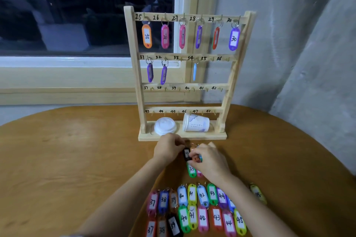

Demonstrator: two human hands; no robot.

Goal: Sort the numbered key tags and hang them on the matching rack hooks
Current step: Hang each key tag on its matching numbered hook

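Observation:
A wooden rack [234, 75] with hooks numbered 25 to 48 stands at the table's far side. Tags hang on hooks 25 to 30, on 31 and 32, and a light blue tag [195, 71] hangs near 34. Just in front of the rack base, my left hand [168, 147] and my right hand [209, 158] meet on a black tag [186, 153], both pinching it. A green tag marked 35 [191, 169] lies under my right hand. Two rows of coloured tags [202, 209], numbered 37 to 45, lie near the front edge.
A white cup lid [165, 126] and a tipped paper cup [196, 123] rest on the rack's base. One yellow tag [258, 193] lies apart at the right. The round wooden table [77, 159] sits below a window, with a grey wall on the right.

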